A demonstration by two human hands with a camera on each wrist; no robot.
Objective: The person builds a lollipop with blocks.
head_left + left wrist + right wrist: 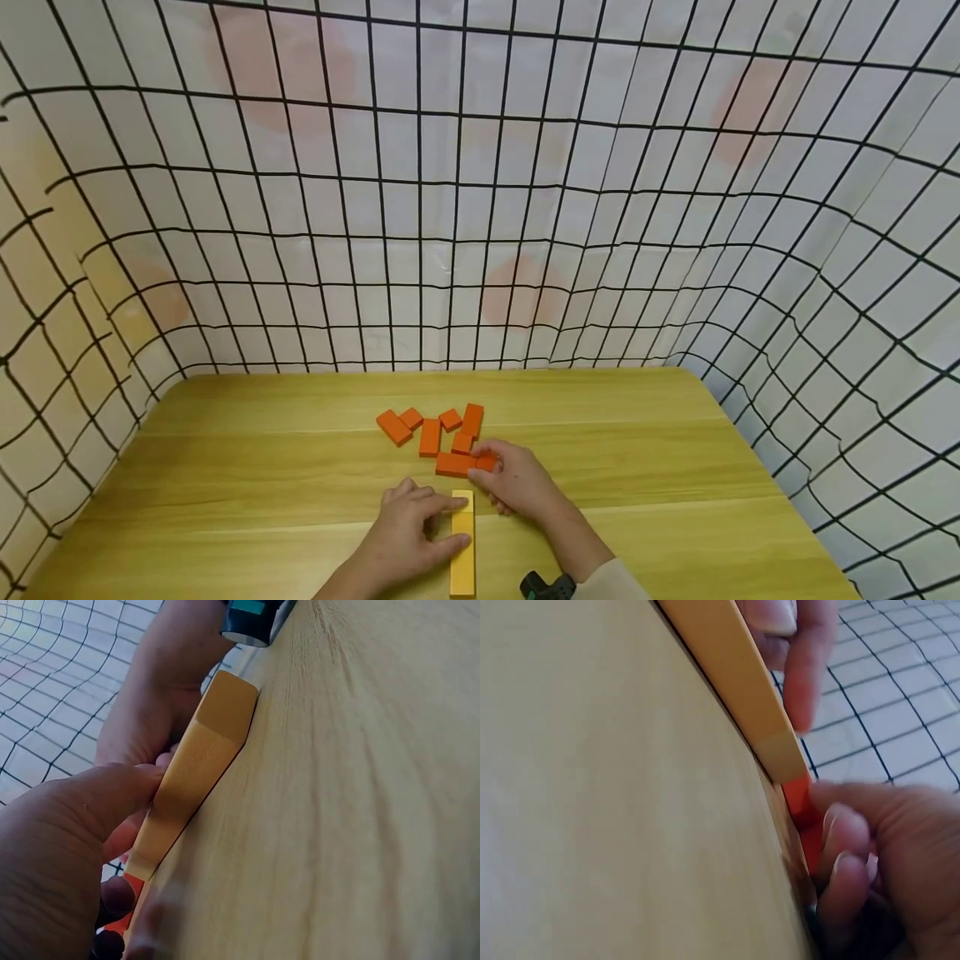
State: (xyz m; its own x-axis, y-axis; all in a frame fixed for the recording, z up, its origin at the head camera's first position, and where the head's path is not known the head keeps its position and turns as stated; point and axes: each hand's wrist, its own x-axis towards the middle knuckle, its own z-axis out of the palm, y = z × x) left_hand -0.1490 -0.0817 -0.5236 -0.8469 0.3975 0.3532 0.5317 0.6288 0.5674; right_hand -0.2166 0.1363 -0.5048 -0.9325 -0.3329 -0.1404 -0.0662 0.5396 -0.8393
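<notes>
A row of yellow blocks (462, 567) lies lengthwise near the front of the table, a short yellow block (463, 495) at its far end. My left hand (411, 527) rests along the row's left side, index finger and thumb touching it. In the left wrist view the thumb (112, 787) lies against the yellow side. Beyond the row, my right hand (525, 483) pinches a small orange block (486, 461) between thumb and index finger. That block sits at the right end of a longer orange block (453, 464); the fingers partly hide it.
Loose orange blocks (430, 437) lie scattered behind the hands, several in all. The wooden table (637, 450) is bounded at the back and sides by black wire mesh (465, 283) over pale sheeting. A black device (546, 587) is on the right wrist.
</notes>
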